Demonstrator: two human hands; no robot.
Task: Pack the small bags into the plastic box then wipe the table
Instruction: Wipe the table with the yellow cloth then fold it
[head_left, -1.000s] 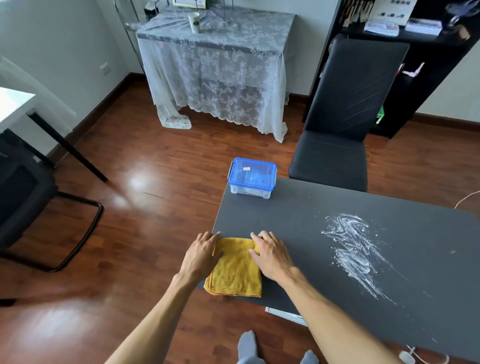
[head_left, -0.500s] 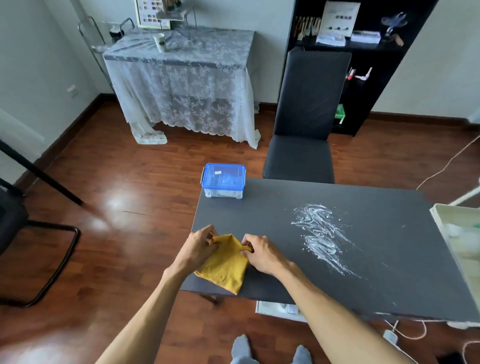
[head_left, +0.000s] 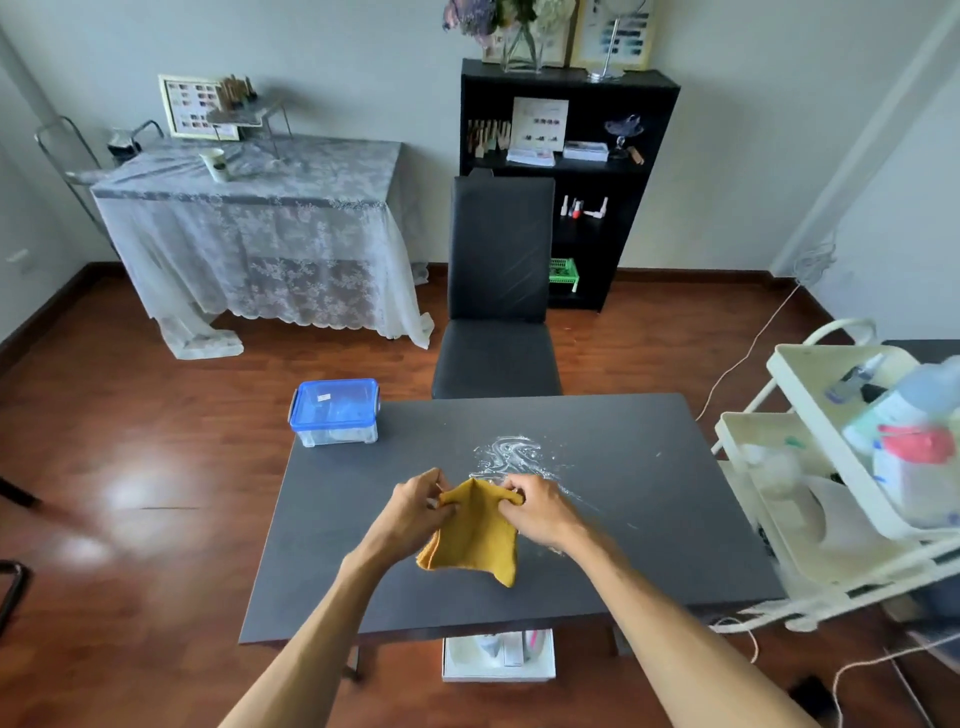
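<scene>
Left hand (head_left: 415, 506), right hand (head_left: 537, 512) raised, fingers pinching cloth (head_left: 475, 535) top edge.

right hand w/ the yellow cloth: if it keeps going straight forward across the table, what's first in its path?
Likely the white smear, just beyond the right hand holding the yellow cloth. The hand looks raised off the table, so height is uncertain.

Mustard-yellow cloth (head_left: 475, 535) over a charcoal table (head_left: 649, 545) smeared white (head_left: 511, 457); far left, a clear box (head_left: 334, 413) with a blue lid; reddish-brown wood floor (head_left: 156, 467).
</scene>
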